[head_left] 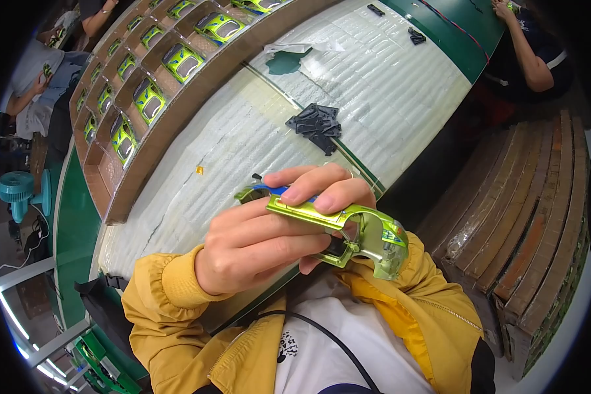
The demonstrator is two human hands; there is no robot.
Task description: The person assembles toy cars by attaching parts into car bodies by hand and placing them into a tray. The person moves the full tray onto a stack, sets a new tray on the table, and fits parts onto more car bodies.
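Observation:
Close to my chest I hold a shiny lime-green toy car body shell [381, 246], tilted so its hollow side partly shows. My left hand [249, 246] grips it from below and the left, with fingers reaching inside the shell. From above, my right hand [325, 187] curls its fingers over the blue-marked edge. A small black piece pokes out by my right fingertips; I cannot make out what it belongs to. Beyond my hands, a pile of flat black plastic parts [316, 126] lies on the padded white table cover [243, 125].
A divided cardboard box [207, 75] at the far left holds several lime-green car shells. Loose black pieces [416, 36] lie at the back. Stacked cardboard trays [512, 217] stand at right. A teal fan [21, 190] is at left. Other people [532, 52] sit nearby.

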